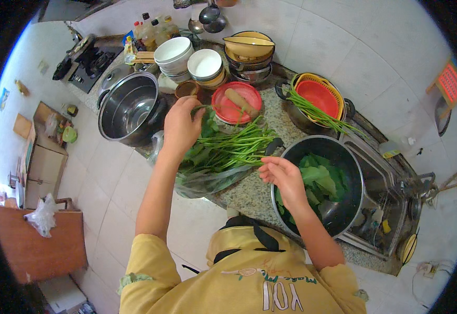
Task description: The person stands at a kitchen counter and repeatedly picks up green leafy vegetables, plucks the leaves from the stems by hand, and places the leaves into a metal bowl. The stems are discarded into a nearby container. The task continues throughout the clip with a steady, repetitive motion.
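1. Left hand (180, 127): fingers clenched on the leafy end of the greens (228, 149), which lie on the desk (249, 196).
2. Right hand (283, 175): fingers pinching a stem tip, beside the pot (343, 157) holding plucked leaves.
3. Step, as judged: stripping leaves; next calls for dropping leaves potward.

Both bare forearms are reaching forward over the tabletop (249, 196). The left hand (181, 125) is extending farther across it, wrist bent, fingers curling downward and closing in a pinch. The right hand (283, 178) is hovering nearer the tabletop's front edge, palm down, fingers loosely curled, thumb and forefinger meeting in a pinch.
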Motion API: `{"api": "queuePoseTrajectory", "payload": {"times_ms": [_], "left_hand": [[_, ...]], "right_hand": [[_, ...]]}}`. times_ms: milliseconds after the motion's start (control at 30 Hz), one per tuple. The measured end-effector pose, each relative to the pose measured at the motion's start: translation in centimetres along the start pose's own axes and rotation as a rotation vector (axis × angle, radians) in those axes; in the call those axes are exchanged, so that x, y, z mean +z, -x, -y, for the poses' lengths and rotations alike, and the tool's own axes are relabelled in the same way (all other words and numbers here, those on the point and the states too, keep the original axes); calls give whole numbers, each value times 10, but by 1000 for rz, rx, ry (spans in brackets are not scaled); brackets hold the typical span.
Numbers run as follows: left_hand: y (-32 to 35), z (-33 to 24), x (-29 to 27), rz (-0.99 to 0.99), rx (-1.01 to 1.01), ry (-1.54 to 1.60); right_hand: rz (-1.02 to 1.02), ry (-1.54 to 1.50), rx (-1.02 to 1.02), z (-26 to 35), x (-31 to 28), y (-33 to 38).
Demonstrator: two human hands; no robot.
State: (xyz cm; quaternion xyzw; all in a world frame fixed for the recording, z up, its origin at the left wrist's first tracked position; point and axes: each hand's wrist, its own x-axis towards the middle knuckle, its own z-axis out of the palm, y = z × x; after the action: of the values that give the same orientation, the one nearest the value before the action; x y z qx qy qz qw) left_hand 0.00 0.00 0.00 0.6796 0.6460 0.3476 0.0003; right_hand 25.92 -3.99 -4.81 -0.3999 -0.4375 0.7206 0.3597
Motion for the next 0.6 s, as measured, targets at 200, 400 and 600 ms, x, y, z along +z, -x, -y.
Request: {"api": "queuePoseTrajectory", "payload": {"times_ms": [200,400,600], "left_hand": [[41,-105,5,266,327,289],[82,-148,36,508,225,731],[96,-175,75,871,-87,1251]], "right_hand": [[-123,-248,-27,23,2,29],[-157,-115,-194,34,-52,83],[-130,31,-201,41,-72,130]]}}
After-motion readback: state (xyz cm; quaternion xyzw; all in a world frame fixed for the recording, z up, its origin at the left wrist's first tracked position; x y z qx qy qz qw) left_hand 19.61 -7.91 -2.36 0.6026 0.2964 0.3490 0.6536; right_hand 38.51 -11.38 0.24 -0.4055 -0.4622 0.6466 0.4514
